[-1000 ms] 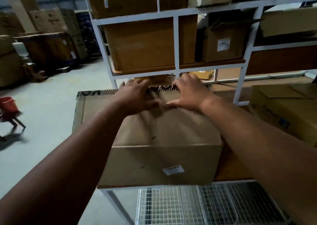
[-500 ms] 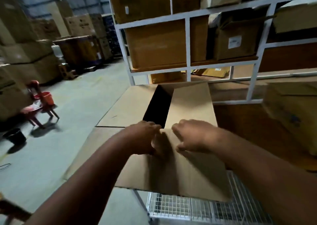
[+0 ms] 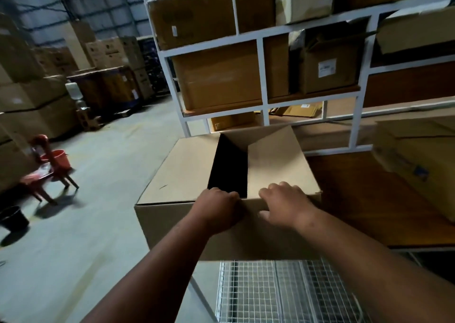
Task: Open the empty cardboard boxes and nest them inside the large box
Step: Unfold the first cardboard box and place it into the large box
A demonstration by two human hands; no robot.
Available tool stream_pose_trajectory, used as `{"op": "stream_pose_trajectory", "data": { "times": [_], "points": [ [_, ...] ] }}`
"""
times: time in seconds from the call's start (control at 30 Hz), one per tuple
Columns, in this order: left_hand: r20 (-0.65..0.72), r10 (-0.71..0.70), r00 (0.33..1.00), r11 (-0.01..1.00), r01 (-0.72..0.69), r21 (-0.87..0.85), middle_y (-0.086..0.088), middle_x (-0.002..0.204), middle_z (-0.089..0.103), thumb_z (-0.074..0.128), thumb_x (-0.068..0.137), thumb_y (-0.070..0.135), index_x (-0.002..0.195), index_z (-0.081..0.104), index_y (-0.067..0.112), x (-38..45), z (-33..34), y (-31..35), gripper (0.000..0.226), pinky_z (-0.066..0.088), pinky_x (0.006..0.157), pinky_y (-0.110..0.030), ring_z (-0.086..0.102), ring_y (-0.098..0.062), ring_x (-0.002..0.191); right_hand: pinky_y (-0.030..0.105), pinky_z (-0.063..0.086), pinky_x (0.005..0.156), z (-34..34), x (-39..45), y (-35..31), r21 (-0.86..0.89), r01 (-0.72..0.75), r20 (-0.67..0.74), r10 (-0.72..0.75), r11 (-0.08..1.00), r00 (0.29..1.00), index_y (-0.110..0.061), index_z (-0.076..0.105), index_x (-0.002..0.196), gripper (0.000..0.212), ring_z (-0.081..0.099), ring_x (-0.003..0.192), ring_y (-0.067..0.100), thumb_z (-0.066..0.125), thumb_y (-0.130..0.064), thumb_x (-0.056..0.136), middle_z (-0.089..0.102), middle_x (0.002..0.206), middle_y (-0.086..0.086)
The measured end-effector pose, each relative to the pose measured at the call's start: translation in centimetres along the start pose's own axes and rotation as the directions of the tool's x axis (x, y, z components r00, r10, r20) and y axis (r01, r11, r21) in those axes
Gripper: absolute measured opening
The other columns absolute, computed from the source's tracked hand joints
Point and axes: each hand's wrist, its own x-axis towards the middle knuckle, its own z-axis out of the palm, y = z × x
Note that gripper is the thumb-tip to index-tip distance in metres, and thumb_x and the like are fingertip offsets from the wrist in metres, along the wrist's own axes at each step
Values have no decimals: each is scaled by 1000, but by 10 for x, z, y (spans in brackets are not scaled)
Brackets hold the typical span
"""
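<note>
A large brown cardboard box (image 3: pixel 177 175) stands on the corner of a wooden shelf board, right in front of me. Its two top flaps lie nearly flat with a dark gap (image 3: pixel 229 172) between them; the inside is too dark to see. My left hand (image 3: pixel 219 207) curls over the near top edge at the gap. Beside it, my right hand (image 3: pixel 285 204) grips the near edge of the right flap, fingers on top and thumb on the front face.
A second brown box (image 3: pixel 418 165) sits on the wooden shelf board (image 3: pixel 364 199) to the right. White racking (image 3: pixel 261 76) behind holds several boxes. A wire mesh shelf (image 3: pixel 283 293) lies below. On the concrete floor at left stand a red stool with a bucket (image 3: pixel 51 165) and a black pot (image 3: pixel 12 218).
The box has turned from its side to standing upright with its top facing up. Both hands shifted from the far edge to the near top edge, and the flaps parted.
</note>
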Motion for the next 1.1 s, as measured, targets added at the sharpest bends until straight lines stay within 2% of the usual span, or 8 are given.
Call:
{"op": "stream_pose_trajectory", "data": {
  "times": [0.2,0.37,0.67,0.8,0.9,1.0,1.07,1.1],
  "points": [
    [21,111,994,992,-112,61,10,103,77,36,100,82,106,79,34,-7,-36,-62,65,19,126,-71,67,-20,117,44,51,91,-37,29,-56,156,27,-23,-24,987,999,-33,68,116,33,60,109,20,51,-59,105,64,116,-6],
    [-149,62,987,989,-41,141,12,96,65,48,98,77,95,72,34,-36,-95,-136,49,10,123,-82,58,-20,130,48,56,86,-58,75,-131,287,122,-161,-78,950,984,-33,66,112,21,61,98,18,50,-46,105,62,106,-7],
    [-70,-458,886,863,462,206,-14,162,47,29,100,76,124,74,36,-107,-44,-248,66,-15,114,-87,17,-44,164,44,57,108,-39,140,-258,443,276,-56,-281,853,958,-41,41,164,65,61,132,18,64,-47,103,58,153,-9],
    [172,-467,868,789,496,-362,-2,135,62,41,78,70,128,61,32,-129,35,-247,66,40,116,-64,53,-32,140,47,58,100,-9,151,-300,343,318,121,-377,884,918,-27,51,152,58,64,127,30,64,-35,96,41,165,-2],
    [311,-502,807,268,487,-831,-5,103,78,57,79,53,115,63,36,-140,61,-227,40,62,84,-59,76,-32,96,47,56,105,11,154,-301,260,330,124,-370,908,921,-25,48,159,69,60,138,33,67,-33,93,26,178,-2],
    [360,-536,764,-3,424,-906,-6,103,80,68,100,49,117,65,30,-135,76,-218,25,60,89,-64,78,-32,97,41,50,115,7,155,-284,394,297,89,-358,870,929,-30,41,166,80,52,148,30,72,-34,92,19,181,2],
    [340,-535,773,88,451,-888,-4,104,79,66,99,61,120,62,29,-129,72,-216,38,58,93,-61,75,-30,100,42,48,118,0,156,-265,475,271,74,-345,837,936,-32,44,164,72,53,147,28,70,-40,97,32,174,2],
    [283,-545,789,263,481,-836,-2,108,77,63,98,64,125,60,30,-124,65,-215,44,59,92,-57,73,-28,104,45,49,116,-4,154,-251,446,269,70,-333,854,940,-32,49,160,62,56,143,26,65,-46,102,44,166,1]
  ]
}}
